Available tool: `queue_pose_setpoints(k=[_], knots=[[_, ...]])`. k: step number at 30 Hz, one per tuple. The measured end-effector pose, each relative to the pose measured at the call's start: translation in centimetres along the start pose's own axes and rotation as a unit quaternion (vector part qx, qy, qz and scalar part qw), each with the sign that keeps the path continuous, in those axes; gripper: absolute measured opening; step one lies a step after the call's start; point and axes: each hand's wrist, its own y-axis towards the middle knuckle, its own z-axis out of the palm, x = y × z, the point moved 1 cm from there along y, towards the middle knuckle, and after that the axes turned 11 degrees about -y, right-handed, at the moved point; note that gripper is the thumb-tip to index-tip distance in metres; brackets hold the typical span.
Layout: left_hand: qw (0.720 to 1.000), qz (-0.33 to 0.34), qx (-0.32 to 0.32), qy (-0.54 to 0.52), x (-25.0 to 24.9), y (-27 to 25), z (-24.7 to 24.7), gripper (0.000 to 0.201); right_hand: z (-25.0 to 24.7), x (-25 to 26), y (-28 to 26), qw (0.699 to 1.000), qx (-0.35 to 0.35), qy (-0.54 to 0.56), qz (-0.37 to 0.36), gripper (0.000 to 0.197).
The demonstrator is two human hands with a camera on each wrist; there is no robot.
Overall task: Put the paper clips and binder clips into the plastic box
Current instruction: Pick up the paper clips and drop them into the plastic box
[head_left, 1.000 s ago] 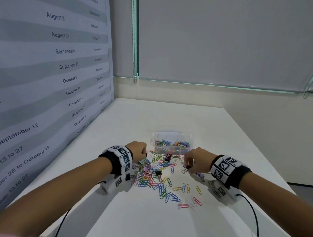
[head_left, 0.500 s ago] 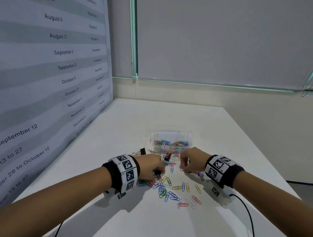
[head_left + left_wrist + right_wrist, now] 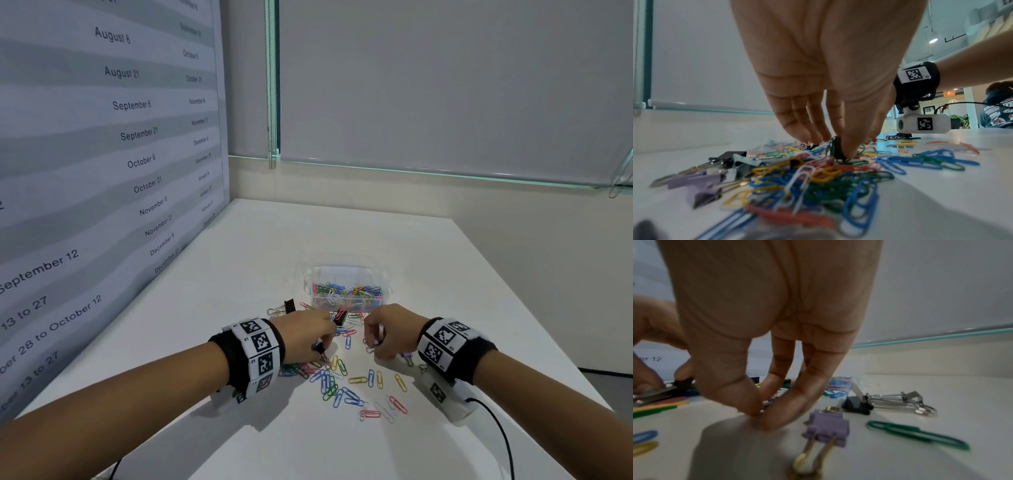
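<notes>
The clear plastic box (image 3: 346, 272) stands on the white table and holds many coloured paper clips. In front of it, loose paper clips (image 3: 342, 380) lie scattered. My left hand (image 3: 322, 347) reaches down into the pile, and its thumb and fingers pinch a small black binder clip (image 3: 838, 149). To the right, my right hand (image 3: 373, 344) has thumb and fingertips pressed together on the tabletop (image 3: 760, 417), pinching a small pinkish paper clip that is blurred. A purple binder clip (image 3: 828, 425) and a black binder clip (image 3: 857, 404) lie just right of those fingers.
One more black binder clip (image 3: 289, 305) sits left of the box, another (image 3: 339, 317) right in front of it. A purple binder clip (image 3: 701, 183) lies under my left wrist. A wall with printed dates (image 3: 102, 171) borders the table's left side. The table's right edge (image 3: 534, 308) is close.
My left hand has moved right, from the pile's left side to its middle, and has taken hold of a black binder clip. My right hand has shifted slightly left and stays low.
</notes>
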Motion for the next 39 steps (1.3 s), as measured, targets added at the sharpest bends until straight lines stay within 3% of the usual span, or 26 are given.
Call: queue_pose_setpoints(k=[6,12,17,25,32,36,39], knots=[[1.000,-0.019,0.010,-0.023,-0.3,0.0,-0.4,0.019,0.4,0.4,0.2,1.000,0.015,0.007,0.012,0.021],[0.998,-0.030,0.025,-0.055,0.0,0.1,-0.2,0.026,0.0,0.6,0.1,1.000,0.021,0.013,0.003,0.052],[0.991,-0.026,-0.040,-0.126,0.1,-0.3,-0.8,0.017,-0.1,0.4,0.5,0.999,-0.038,-0.014,-0.025,0.032],[0.966,-0.083,-0.126,-0.212,1.7,-1.1,-2.2,0.013,-0.1,0.3,0.7,1.000,-0.027,0.015,-0.007,0.022],[0.925,-0.168,-0.110,-0.322,3.9,-1.7,-2.1,0.010,0.5,0.2,0.5,1.000,-0.012,-0.022,0.003,0.016],[0.902,-0.163,-0.070,-0.394,4.0,-1.7,-1.7,0.013,-0.6,-0.5,0.2,0.998,-0.061,-0.019,0.006,0.019],[0.884,-0.145,-0.062,-0.440,3.7,-1.4,-1.6,0.018,-2.2,-2.2,0.0,0.994,-0.099,0.000,0.046,0.022]])
